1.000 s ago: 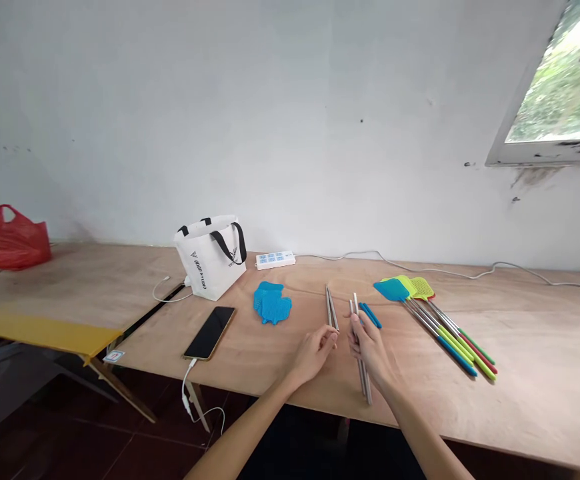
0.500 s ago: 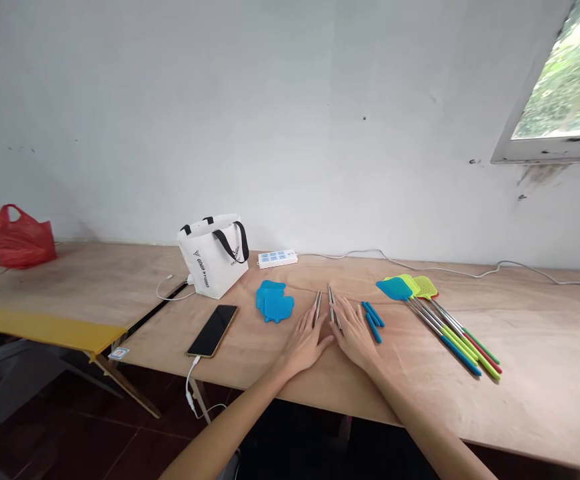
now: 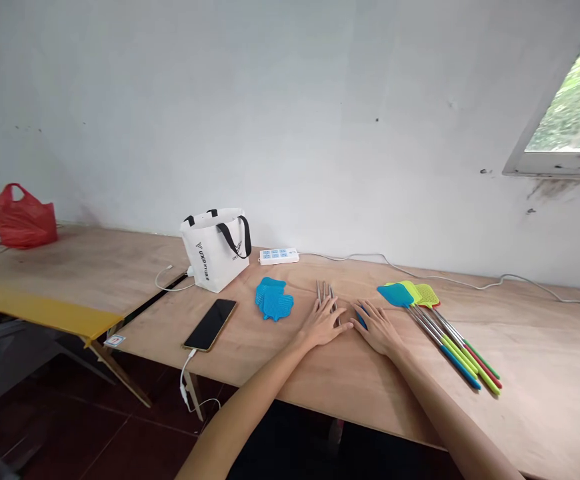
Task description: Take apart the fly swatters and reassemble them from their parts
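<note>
My left hand (image 3: pixel 321 325) lies palm down on the table with its fingers stretched out over several thin metal rods (image 3: pixel 319 288). My right hand (image 3: pixel 377 330) rests flat beside it, fingers apart, covering most of the blue handle grips (image 3: pixel 363 319). Neither hand is closed round anything. Left of my left hand, loose blue fly swatter heads (image 3: pixel 274 301) overlap in a small stack. To the right of my right hand lie several assembled fly swatters (image 3: pixel 443 340), fanned together, with blue, yellow-green, red and green handles.
A phone (image 3: pixel 210 325) on a white cable lies at the left. Behind it stands a white bag (image 3: pixel 215 257) with black handles. A power strip (image 3: pixel 279 256) sits near the wall, its cord running right. A red plastic bag (image 3: pixel 25 220) stands on the far-left table.
My left hand has shifted right onto the metal rods, which now lie together. My right hand has left the rods and moved right over the blue grips. The view has turned slightly.
</note>
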The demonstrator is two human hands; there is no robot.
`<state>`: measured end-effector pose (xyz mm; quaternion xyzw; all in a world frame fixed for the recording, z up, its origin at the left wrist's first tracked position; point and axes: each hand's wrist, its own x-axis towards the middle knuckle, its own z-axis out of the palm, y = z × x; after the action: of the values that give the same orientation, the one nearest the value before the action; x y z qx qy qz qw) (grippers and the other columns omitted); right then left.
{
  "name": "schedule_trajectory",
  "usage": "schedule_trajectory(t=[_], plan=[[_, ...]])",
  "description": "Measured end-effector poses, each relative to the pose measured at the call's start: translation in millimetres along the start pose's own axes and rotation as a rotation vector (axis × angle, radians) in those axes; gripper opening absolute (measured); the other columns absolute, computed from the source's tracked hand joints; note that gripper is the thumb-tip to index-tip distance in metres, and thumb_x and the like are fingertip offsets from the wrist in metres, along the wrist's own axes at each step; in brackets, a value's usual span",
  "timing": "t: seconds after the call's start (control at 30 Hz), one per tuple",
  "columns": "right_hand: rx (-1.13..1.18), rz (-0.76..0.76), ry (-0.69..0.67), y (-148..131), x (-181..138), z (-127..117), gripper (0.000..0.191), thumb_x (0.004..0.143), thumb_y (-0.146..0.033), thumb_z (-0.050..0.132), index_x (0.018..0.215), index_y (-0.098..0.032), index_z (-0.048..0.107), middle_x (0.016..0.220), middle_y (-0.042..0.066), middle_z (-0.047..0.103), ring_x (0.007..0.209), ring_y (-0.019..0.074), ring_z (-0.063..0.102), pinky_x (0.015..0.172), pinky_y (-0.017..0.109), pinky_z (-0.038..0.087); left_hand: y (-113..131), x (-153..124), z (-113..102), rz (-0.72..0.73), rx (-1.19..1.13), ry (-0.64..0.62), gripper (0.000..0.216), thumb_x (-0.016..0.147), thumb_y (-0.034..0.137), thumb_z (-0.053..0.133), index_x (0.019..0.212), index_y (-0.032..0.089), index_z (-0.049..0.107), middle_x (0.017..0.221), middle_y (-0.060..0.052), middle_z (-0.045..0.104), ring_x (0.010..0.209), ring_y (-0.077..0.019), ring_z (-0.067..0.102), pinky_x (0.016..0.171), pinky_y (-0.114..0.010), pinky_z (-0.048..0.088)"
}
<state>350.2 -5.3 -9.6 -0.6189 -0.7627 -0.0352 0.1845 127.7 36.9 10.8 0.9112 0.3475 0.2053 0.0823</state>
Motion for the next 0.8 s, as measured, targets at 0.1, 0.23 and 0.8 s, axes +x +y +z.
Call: schedule_trajectory(t=[0.1, 0.23, 0.8], plan=[[0.006, -0.035, 0.012, 5.0, 12.6, 3.0, 0.049, 0.103, -0.042, 0.032, 0.140, -0.024, 0.058, 0.149, 0.011, 0.055, 0.144, 0.0268, 0.043, 0.118, 0.050, 0.035, 1.0, 7.5, 3.9, 0.017, 0.012, 0.034, 0.062, 0.098, 0.071, 0.039, 0.131, 0.025, 0.065, 0.157, -0.012, 0.044, 0.148, -0.0315, 0.035, 0.120, -0.057, 0.027], [0.008, -0.049, 0.034, 8.6, 17.9, 4.7, 0.047, 0.103, -0.035, 0.029, 0.136, -0.022, 0.061, 0.143, 0.012, 0.058, 0.135, 0.0228, 0.052, 0.114, 0.040, 0.042, 2.0, 8.3, 4.3, 0.008, -0.012, 0.107, 0.056, 0.099, 0.068, 0.044, 0.121, 0.023, 0.070, 0.145, -0.011, 0.056, 0.135, -0.0279, 0.050, 0.113, -0.048, 0.038], [-0.381, 0.473, 0.043, 81.3, -43.6, -55.5, 0.042, 0.101, -0.028, 0.032, 0.132, -0.013, 0.057, 0.121, 0.024, 0.063, 0.115, 0.0364, 0.058, 0.091, 0.052, 0.044, 0.9, 4.8, 5.9, 0.061, -0.088, 0.124, 0.044, 0.090, 0.057, 0.065, 0.119, 0.023, 0.069, 0.141, -0.009, 0.057, 0.135, -0.0286, 0.049, 0.117, -0.044, 0.033]])
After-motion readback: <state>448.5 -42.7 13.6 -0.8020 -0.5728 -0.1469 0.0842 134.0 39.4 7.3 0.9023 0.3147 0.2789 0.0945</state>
